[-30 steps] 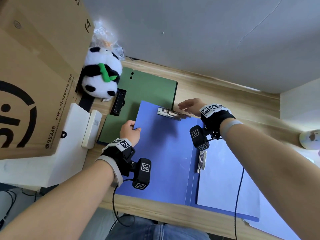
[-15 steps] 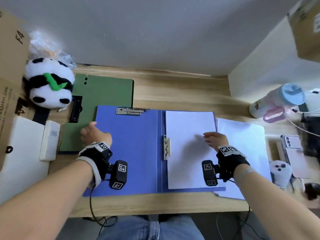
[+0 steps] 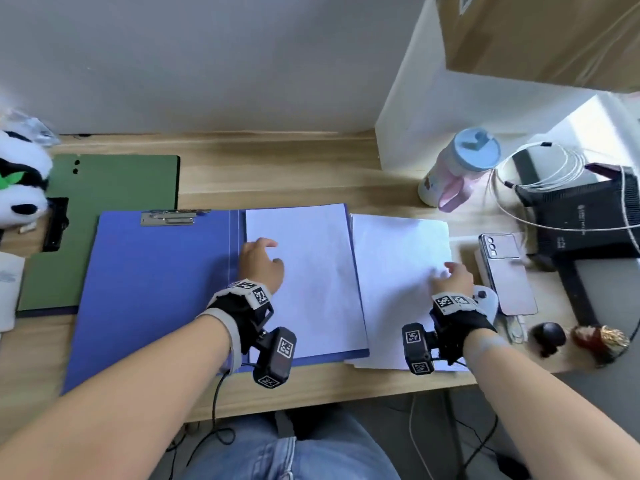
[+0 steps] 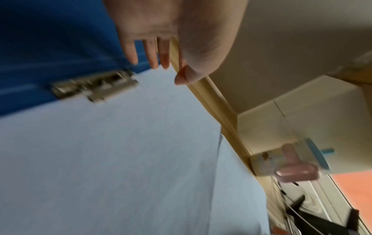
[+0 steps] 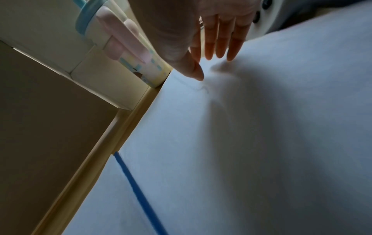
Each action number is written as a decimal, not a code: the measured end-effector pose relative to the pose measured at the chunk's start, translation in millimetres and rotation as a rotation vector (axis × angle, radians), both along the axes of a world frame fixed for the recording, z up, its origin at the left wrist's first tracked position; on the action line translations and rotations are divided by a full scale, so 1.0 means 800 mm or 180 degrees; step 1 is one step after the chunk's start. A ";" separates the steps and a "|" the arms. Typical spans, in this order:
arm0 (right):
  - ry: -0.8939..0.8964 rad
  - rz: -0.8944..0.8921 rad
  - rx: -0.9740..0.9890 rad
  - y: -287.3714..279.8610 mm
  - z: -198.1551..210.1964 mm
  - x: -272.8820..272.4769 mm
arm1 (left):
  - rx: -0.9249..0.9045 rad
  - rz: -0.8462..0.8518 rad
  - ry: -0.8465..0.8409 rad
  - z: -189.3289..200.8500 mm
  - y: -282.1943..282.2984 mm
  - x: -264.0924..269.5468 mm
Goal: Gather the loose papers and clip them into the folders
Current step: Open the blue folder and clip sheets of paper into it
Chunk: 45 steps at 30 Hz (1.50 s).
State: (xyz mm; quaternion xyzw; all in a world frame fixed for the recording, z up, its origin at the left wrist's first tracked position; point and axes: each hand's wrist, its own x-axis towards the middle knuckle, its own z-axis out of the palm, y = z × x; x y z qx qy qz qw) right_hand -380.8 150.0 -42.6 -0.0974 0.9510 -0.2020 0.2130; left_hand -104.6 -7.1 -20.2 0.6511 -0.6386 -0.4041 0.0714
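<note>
A blue folder (image 3: 152, 289) lies open on the wooden desk, with a metal clip (image 3: 168, 218) at the top of its left half. A white sheet (image 3: 311, 271) lies on its right half, and a side clip (image 4: 94, 87) sits by the spine. My left hand (image 3: 263, 258) hovers open at that sheet's left edge, fingers (image 4: 153, 60) straight, holding nothing. Right of the folder lies a loose stack of papers (image 3: 398, 271). My right hand (image 3: 450, 275) rests on its right part, and its straight fingertips (image 5: 221, 52) touch the paper (image 5: 241, 143). A green folder (image 3: 104, 220) lies shut at the back left.
A panda plush (image 3: 20, 188) sits at the far left. Right of the papers are a water bottle (image 3: 457, 168), a phone (image 3: 505, 271), a black device (image 3: 581, 216) with white cables, and small items. A white box (image 3: 415, 116) stands at the back right.
My left hand left the folder's left edge and crossed to the sheet beside the spine. My right hand slid off that sheet onto the loose stack. The view swung right.
</note>
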 end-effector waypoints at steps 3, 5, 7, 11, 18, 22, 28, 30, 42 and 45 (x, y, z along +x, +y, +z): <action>-0.0164 0.0037 0.0376 -0.006 0.001 -0.024 | 0.0263 -0.0482 0.0258 0.000 0.023 -0.044; -0.0379 0.0052 0.0397 -0.011 0.001 -0.031 | 0.0411 -0.0842 0.0382 0.002 0.038 -0.068; -0.0425 0.0061 0.0370 -0.015 0.000 -0.035 | 0.0560 -0.1185 0.0413 0.002 0.049 -0.088; -0.0334 0.0038 0.0173 -0.019 0.001 -0.039 | 0.0921 -0.1636 0.0184 -0.011 0.062 -0.114; -0.0647 0.0275 0.0150 -0.016 0.018 -0.039 | 0.1270 -0.1888 -0.0588 -0.032 0.064 -0.109; -0.1221 0.0233 0.0198 -0.010 0.021 -0.040 | 0.1226 -0.1871 -0.0620 -0.043 0.064 -0.095; -0.0961 0.0493 0.0159 -0.003 0.034 -0.040 | 0.1261 -0.1886 -0.0537 -0.053 0.060 -0.081; -0.0467 0.0404 -0.0020 -0.002 0.039 -0.036 | 0.1274 -0.1771 -0.0481 -0.052 0.057 -0.079; -0.0183 0.0207 -0.2217 -0.041 0.132 0.023 | 0.1701 -0.0745 0.2207 0.077 0.014 -0.097; -0.0787 0.0227 -0.2624 -0.067 0.147 0.052 | 0.1060 -0.0305 0.2400 0.101 -0.010 -0.076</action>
